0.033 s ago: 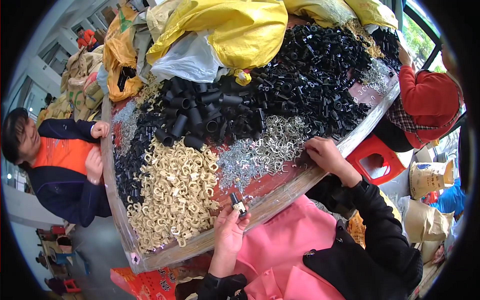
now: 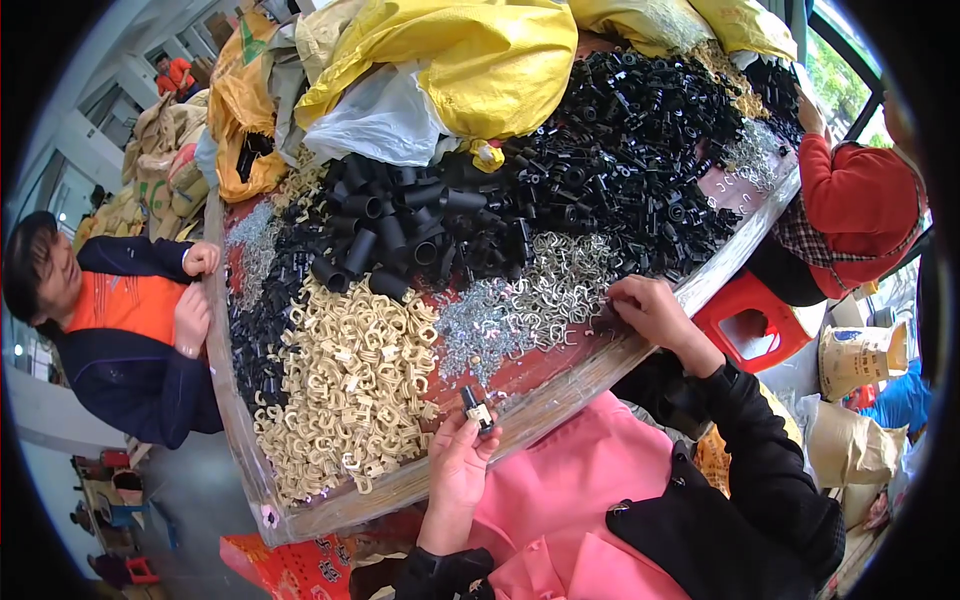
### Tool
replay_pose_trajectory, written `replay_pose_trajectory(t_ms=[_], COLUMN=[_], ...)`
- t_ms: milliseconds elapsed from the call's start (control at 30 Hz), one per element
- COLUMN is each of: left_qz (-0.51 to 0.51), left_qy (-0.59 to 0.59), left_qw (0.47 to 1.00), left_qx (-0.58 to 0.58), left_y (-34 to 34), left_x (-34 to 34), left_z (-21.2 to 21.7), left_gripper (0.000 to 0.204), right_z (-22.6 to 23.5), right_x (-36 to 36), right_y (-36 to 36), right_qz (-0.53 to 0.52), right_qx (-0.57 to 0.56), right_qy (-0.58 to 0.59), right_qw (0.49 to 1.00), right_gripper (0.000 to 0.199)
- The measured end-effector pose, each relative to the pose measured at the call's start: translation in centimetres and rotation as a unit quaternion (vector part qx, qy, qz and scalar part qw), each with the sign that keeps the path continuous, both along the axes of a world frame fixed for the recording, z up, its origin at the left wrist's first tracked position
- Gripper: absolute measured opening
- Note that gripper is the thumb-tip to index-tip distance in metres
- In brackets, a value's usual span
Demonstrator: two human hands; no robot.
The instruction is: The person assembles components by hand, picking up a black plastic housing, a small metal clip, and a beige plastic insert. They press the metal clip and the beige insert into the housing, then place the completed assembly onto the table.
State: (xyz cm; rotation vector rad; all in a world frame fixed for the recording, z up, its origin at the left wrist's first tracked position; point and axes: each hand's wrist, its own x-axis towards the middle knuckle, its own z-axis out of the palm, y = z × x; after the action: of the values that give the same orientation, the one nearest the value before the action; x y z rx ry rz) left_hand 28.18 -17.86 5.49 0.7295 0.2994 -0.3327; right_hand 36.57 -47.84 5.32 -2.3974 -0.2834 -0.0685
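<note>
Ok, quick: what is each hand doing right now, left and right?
Left hand: closed on a small black-and-beige assembled part, held at the table edge.
Right hand: fingers curled down into the silver metal clips; a grip cannot be told.

A single head-worn fisheye looked steeply down from close above the table, its edge bending, forearms entering from the lower edge.

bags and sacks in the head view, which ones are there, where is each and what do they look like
Yellow sack: top centre, over the black parts, crumpled.
White plastic bag: below it, translucent, slumped.
Orange-yellow bag: far left table corner, open-mouthed.
Tan printed sack: right, on the floor, upright.
</note>
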Motion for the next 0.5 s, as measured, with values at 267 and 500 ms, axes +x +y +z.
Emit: replay_pose_trajectory(t_ms=[267, 500], left_qz=[-0.006, -0.005], left_qy=[0.012, 0.013], left_qw=[1.0, 1.0], left_qx=[0.007, 0.003], left_y=[-0.2, 0.0], left_x=[-0.2, -0.1], left_z=[-0.2, -0.4], left_gripper=[0.023, 0.021], right_z=[0.3, 0.7], right_x=[-1.5, -2.0], right_y=[6.1, 10.3], right_qz=[0.094, 0.137], right_qx=[0.485, 0.442], right_qy=[0.244, 0.268], right_qw=[0.835, 0.845], right_gripper=[0.01, 0.009])
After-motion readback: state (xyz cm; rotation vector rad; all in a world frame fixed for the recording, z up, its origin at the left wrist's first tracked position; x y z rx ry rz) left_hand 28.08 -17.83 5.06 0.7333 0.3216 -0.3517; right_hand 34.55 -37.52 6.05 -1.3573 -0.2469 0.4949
